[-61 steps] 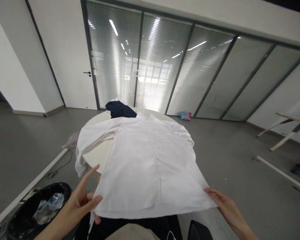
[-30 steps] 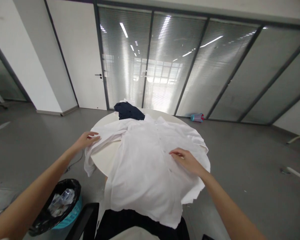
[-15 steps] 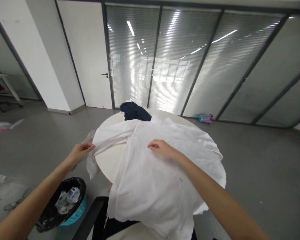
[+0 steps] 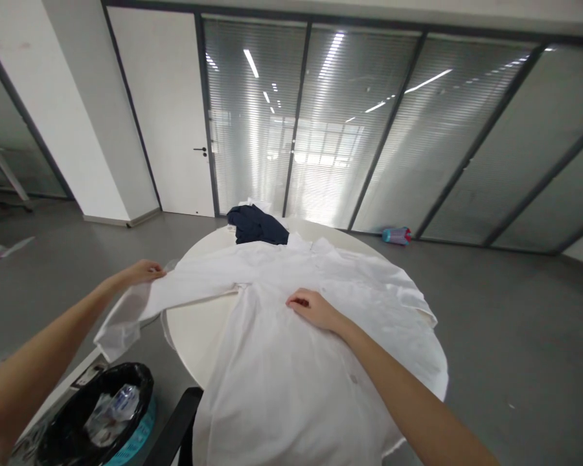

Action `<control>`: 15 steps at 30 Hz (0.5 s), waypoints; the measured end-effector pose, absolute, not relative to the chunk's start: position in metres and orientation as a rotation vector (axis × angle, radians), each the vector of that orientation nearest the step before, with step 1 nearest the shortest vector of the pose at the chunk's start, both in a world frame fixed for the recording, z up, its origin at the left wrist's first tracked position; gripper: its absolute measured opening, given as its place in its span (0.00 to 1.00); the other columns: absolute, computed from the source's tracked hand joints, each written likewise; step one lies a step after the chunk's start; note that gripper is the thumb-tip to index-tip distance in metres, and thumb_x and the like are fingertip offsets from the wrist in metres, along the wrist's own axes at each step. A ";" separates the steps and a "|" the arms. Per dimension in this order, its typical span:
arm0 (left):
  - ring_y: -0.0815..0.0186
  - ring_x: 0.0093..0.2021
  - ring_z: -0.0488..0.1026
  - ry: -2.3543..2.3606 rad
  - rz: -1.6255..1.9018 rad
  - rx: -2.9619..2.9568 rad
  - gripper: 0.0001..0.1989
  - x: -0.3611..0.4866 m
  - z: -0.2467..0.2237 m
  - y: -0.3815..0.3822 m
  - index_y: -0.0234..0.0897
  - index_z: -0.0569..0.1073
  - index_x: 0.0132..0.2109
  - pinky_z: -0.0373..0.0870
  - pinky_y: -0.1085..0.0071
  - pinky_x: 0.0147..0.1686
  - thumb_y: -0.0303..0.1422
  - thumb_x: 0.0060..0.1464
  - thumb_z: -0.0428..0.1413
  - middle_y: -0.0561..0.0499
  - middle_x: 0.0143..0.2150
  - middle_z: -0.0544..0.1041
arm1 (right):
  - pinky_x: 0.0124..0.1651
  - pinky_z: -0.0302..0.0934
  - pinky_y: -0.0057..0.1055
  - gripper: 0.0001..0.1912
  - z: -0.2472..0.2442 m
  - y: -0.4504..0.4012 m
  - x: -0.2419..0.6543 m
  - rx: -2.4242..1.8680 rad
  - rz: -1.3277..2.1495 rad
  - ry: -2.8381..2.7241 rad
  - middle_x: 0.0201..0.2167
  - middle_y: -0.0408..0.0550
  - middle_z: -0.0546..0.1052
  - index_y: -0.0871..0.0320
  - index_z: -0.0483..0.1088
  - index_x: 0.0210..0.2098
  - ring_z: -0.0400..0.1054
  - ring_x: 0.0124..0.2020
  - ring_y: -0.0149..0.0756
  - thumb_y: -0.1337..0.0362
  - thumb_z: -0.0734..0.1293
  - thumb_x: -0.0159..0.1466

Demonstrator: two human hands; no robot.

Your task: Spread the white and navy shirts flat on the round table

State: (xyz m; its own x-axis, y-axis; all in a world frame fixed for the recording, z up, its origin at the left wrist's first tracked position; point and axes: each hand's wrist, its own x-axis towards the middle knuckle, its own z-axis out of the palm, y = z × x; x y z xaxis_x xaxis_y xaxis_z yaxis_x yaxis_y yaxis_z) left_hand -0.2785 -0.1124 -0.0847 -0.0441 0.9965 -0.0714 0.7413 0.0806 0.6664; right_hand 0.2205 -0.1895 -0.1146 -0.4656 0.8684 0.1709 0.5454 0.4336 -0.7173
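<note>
A white long-sleeved shirt (image 4: 276,362) lies spread over a round white table (image 4: 201,333), its lower part hanging over the near edge. At the table's left side, my left hand (image 4: 148,270) is closed on the upper edge of the shirt's left-side sleeve (image 4: 194,285). The sleeve is drawn out straight, and its cuff end hangs past the table edge. My right hand (image 4: 315,309) rests on the middle of the shirt with its fingers curled together. Whether cloth is caught between those fingertips is hidden.
A dark navy folded cloth (image 4: 256,224) sits at the table's far edge, with something white behind it. Below left stands a blue bin (image 4: 136,440) with a black liner and plastic waste, beside a black chair armrest (image 4: 175,424). A striped item (image 4: 396,235) lies by the glass wall.
My left hand has moved up and left, drawing the sleeve out straight and off the table's left edge. My right hand stays at about the same place on the shirt.
</note>
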 end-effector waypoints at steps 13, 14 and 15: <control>0.66 0.36 0.73 1.805 0.713 2.058 0.14 -0.199 -0.055 -0.053 0.25 0.77 0.44 0.65 0.77 0.34 0.30 0.54 0.54 0.46 0.36 0.82 | 0.54 0.60 0.32 0.13 -0.073 -0.087 0.242 -1.776 0.164 -1.992 0.49 0.51 0.74 0.54 0.75 0.48 0.69 0.49 0.39 0.67 0.61 0.69; 0.65 0.36 0.74 1.733 0.704 2.098 0.15 -0.175 -0.054 -0.043 0.25 0.78 0.44 0.67 0.75 0.35 0.32 0.55 0.55 0.45 0.37 0.82 | 0.56 0.59 0.34 0.15 -0.070 -0.072 0.249 -1.844 0.141 -1.935 0.52 0.53 0.73 0.55 0.74 0.51 0.67 0.53 0.41 0.67 0.61 0.69; 0.64 0.36 0.75 1.670 0.689 2.130 0.14 -0.150 -0.055 -0.033 0.27 0.79 0.42 0.68 0.74 0.36 0.33 0.54 0.55 0.45 0.36 0.82 | 0.57 0.57 0.37 0.16 -0.069 -0.059 0.257 -1.907 0.123 -1.878 0.55 0.56 0.71 0.56 0.72 0.54 0.65 0.56 0.45 0.66 0.61 0.69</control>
State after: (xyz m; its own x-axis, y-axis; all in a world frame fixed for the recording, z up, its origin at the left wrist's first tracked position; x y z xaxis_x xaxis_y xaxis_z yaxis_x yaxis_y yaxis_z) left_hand -0.1497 -0.0332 -0.0547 0.1885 0.9688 0.1607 0.8002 -0.2464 0.5468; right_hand 0.2568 -0.0590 -0.0693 0.0647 0.9659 0.2506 0.9249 0.0363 -0.3785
